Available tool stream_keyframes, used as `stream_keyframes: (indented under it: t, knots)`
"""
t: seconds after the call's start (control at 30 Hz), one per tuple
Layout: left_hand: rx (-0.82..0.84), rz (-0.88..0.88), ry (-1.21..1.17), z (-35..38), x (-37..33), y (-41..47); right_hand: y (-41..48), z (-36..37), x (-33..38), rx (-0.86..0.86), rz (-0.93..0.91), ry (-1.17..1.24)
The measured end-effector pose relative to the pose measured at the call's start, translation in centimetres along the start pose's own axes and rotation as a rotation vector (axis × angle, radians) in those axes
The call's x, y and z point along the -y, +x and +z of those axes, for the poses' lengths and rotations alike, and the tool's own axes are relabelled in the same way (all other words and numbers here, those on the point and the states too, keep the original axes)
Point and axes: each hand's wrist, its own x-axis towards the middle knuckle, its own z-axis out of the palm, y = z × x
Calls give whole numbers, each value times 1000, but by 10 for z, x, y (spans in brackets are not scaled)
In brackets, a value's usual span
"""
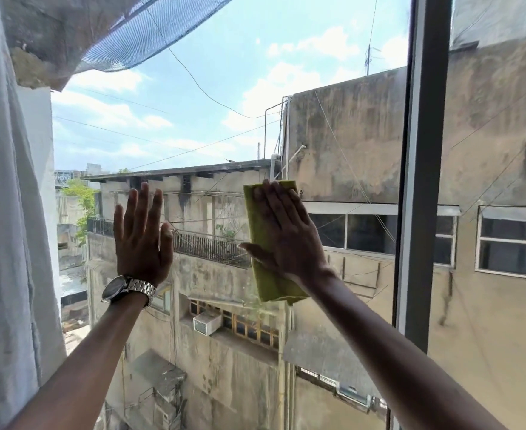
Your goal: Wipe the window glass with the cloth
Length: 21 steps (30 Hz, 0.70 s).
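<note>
The window glass (224,97) fills the middle of the head view, with sky and weathered buildings behind it. A folded green cloth (257,218) lies flat against the pane at centre right. My right hand (286,231) presses on the cloth with its palm, fingers spread and pointing up. My left hand (142,234) rests flat on the bare glass to the left of the cloth, fingers apart, holding nothing. A metal wristwatch (128,290) sits on my left wrist.
A white curtain (10,228) hangs along the left edge. A dark vertical window frame (422,181) bounds the pane on the right, with another pane beyond it. Blue netting (143,35) droops outside at the top left.
</note>
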Motion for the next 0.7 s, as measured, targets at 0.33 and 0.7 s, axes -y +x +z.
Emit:
stream_keyframes:
  t: [0.33, 0.7]
  knots:
    - [-58, 31, -54, 7, 9, -2, -80, 31, 93, 177, -112, 12]
    - [92, -75, 165, -14, -10, -2, 0, 13, 75, 103, 98, 137]
